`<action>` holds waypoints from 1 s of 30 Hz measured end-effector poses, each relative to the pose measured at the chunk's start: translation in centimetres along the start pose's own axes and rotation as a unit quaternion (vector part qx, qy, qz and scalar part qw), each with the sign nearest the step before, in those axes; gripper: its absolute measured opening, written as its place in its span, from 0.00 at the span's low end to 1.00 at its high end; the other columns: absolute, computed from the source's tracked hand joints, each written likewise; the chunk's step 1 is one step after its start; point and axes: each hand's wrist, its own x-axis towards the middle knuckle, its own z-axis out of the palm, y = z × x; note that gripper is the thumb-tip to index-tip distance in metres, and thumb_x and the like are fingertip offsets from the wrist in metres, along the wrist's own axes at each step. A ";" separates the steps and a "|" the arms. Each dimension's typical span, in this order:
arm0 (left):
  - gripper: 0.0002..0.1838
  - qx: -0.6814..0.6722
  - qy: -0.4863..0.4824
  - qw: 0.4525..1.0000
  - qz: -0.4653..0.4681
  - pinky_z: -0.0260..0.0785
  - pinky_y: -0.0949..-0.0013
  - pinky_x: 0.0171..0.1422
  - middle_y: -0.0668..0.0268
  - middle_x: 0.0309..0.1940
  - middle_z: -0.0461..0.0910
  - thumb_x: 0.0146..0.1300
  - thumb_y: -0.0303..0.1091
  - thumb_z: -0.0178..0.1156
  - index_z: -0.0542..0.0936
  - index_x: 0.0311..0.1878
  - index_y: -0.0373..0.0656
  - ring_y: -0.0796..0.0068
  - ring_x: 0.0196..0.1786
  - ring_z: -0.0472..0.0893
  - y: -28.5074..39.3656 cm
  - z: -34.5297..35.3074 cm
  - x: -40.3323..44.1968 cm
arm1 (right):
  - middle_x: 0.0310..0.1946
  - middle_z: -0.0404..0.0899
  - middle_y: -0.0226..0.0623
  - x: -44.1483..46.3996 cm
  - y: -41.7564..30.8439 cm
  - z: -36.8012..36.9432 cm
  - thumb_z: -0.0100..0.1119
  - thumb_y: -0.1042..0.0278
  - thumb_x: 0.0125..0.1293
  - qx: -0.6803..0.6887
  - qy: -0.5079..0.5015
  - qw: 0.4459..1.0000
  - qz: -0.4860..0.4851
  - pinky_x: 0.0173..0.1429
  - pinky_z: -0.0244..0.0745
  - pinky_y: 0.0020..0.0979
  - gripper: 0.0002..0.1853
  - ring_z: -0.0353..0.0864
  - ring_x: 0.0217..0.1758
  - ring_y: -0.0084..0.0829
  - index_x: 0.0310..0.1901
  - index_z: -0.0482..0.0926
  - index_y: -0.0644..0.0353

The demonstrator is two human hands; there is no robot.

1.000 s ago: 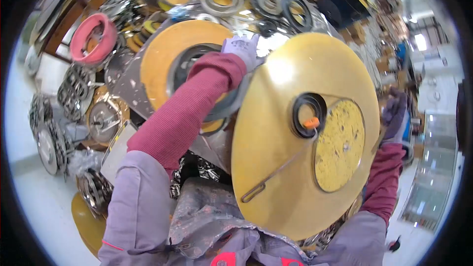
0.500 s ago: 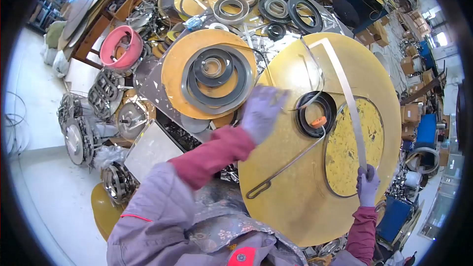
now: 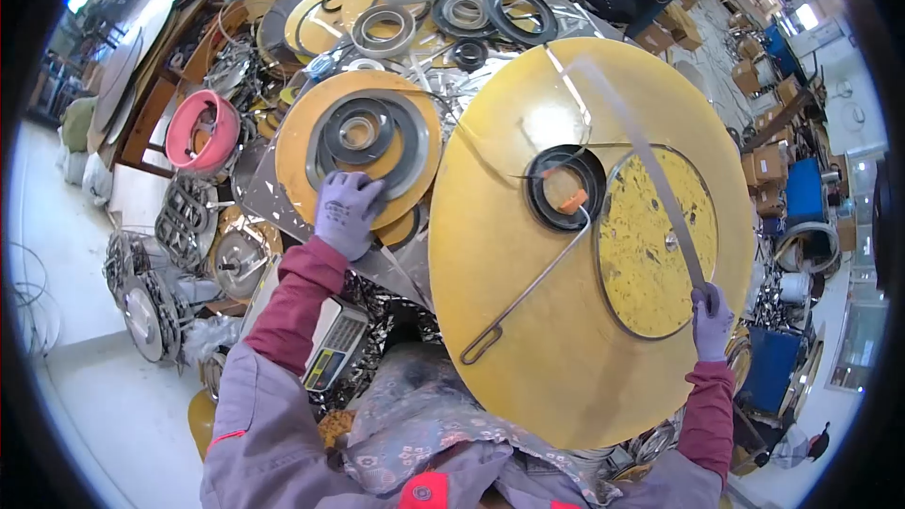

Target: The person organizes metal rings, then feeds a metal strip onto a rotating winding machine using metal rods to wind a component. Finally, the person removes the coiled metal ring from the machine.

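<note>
My left hand [image 3: 347, 213], in a pale purple glove, rests at the lower rim of an orange disc [image 3: 297, 146] that bears dark and grey coiled rings [image 3: 407, 153]. My right hand [image 3: 712, 322] is closed on one end of a long thin metal strip [image 3: 666, 198], which reaches up across a large yellow disc [image 3: 528, 320]. On that disc lie a black ring [image 3: 592, 170], a hooked metal rod [image 3: 537, 288] with an orange tip [image 3: 573, 201], and a speckled yellow round plate [image 3: 650, 254]. Another thin strip lies near the disc's top.
A pink ring-shaped tub [image 3: 203, 130] stands at the left. Several coils and rings [image 3: 521, 14] lie on the table behind. A scale with a keypad [image 3: 337, 344] sits below my left hand. Metal scraps surround it. Blue boxes [image 3: 775, 368] and cartons [image 3: 765, 165] stand at the right.
My left hand has moved left from the yellow disc to the orange one. My right hand came into view with the strip, which has swung slightly; the camera view shifted.
</note>
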 end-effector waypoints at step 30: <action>0.22 -0.559 -0.290 0.766 -0.129 0.67 0.71 0.26 0.63 0.30 0.76 0.61 0.27 0.49 0.64 0.59 0.33 0.73 0.19 0.73 14.6 -0.1 -7.1 | 0.36 0.78 0.50 -29.0 18.2 -2.4 0.55 0.64 0.62 -0.173 0.168 0.915 0.324 0.40 0.71 0.37 0.16 0.78 0.36 0.44 0.48 0.75 0.66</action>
